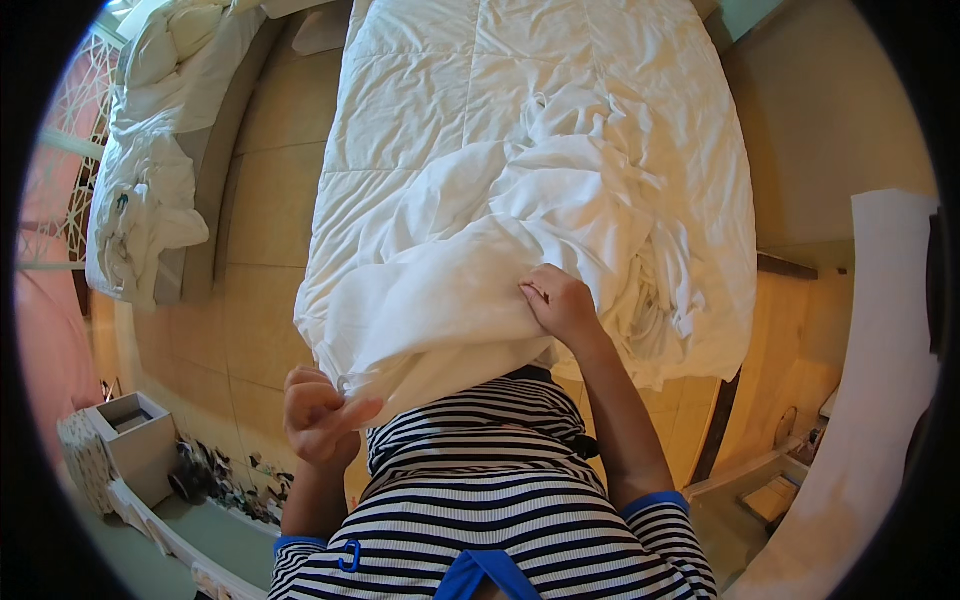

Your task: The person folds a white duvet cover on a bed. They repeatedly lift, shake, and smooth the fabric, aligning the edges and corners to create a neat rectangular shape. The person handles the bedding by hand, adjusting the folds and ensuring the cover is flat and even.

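A loose white cloth cover (pixel 442 292), thin and crumpled, is drawn toward my body from a heap on the bed. My left hand (pixel 322 412) pinches its near left corner between thumb and fingers, off the bed's front edge. Farther right, my right hand (pixel 561 300) is closed on the cover's near edge. Folds of the same cloth bunch up beyond and to the right of my right hand. Beneath it lies a white quilted comforter (pixel 405 97) with stitched squares, spread across the bed.
A second bed (pixel 180 82) with rumpled white bedding stands at the left, across the tiled floor (pixel 274 202). A white box (pixel 139 435) and scattered dark items (pixel 232 472) are at the lower left. A pink curtain (pixel 49 330) hangs at the left rim. A brown wall (pixel 825 135) rises at the right.
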Available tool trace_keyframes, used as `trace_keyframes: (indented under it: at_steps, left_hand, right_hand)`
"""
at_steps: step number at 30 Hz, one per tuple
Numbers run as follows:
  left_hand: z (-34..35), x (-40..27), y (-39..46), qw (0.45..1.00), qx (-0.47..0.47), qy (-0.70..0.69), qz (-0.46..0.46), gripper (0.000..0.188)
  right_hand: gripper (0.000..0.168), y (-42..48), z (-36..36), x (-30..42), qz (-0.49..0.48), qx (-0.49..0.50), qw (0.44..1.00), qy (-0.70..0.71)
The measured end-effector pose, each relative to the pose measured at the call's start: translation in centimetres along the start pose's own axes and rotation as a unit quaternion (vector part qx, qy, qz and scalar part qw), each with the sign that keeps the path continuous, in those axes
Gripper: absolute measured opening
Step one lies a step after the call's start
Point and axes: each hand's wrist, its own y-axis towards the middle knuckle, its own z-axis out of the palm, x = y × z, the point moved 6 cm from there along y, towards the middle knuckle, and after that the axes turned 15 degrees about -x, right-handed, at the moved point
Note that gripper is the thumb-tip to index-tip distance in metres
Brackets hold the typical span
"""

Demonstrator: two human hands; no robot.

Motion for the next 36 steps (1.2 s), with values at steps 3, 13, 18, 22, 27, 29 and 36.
trace_keyframes:
  at_steps: [3,13,18,22,27,29,36]
  left_hand:
    - [-1.0,0.2,-0.8,0.999,-0.016,0.027,-0.01,0.024]
    - [-1.7,-1.1,-1.1,0.995,-0.01,0.088,0.052,0.03]
    - [-2.0,-1.2,-1.9,0.995,-0.004,0.091,0.037,0.03]
    - [-2.4,-1.4,-2.2,0.994,-0.027,0.094,0.041,0.027]
    - [-2.9,-2.3,-1.7,0.998,0.012,0.044,0.053,0.028]
    - [-2.7,-2.7,-1.7,0.997,0.032,0.021,0.065,0.029]
    - [-1.7,-3.2,-1.1,0.999,0.005,-0.018,0.031,0.028]
  right_hand:
    - [0.015,0.7,-0.3,2.0,0.091,0.13,0.985,0.075]
    - [0.01,5.4,-3.6,0.6,0.054,-0.073,0.996,-0.026]
    - [0.029,5.1,-1.9,7.3,-0.014,0.291,0.957,0.016]
    - [0.031,0.6,2.8,6.0,-0.124,0.271,0.937,-0.182]
    - [0.025,7.0,-1.0,3.8,-0.109,0.118,0.963,-0.218]
    - [0.023,10.1,-4.2,6.3,-0.096,-0.018,0.972,-0.214]
    - [0.025,10.7,0.2,7.2,-0.156,-0.068,0.978,0.119]
